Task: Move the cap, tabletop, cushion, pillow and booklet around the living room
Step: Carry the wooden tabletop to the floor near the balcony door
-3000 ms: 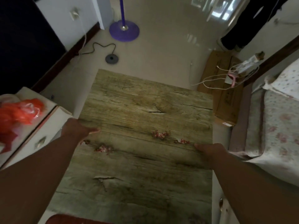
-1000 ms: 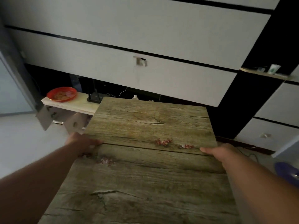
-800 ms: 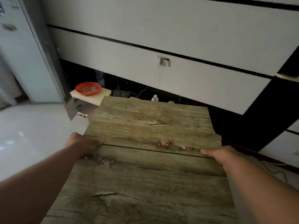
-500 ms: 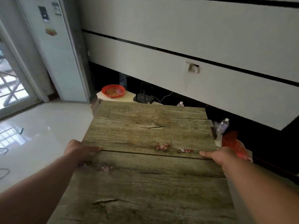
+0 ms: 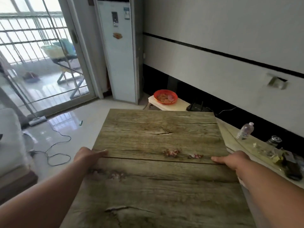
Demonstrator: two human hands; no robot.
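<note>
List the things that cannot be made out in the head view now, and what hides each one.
- Fingers of the left hand and right hand: under the tabletop, so the full grip is hidden; only the thumbs show on top.
- Near end of the tabletop: cut off by the bottom edge.
- Contents of the red plate: too small to name.
- Items right of the plastic bottle: blurred, cut by the right edge.

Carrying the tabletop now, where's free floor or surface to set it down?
Both hands, left hand and right hand, grip the tabletop. Bare floor lies between the glass door, the air conditioner and the tabletop's far edge. Crowded: cable on the left floor; the right counter with its bottle; the red plate on its stand.
</note>
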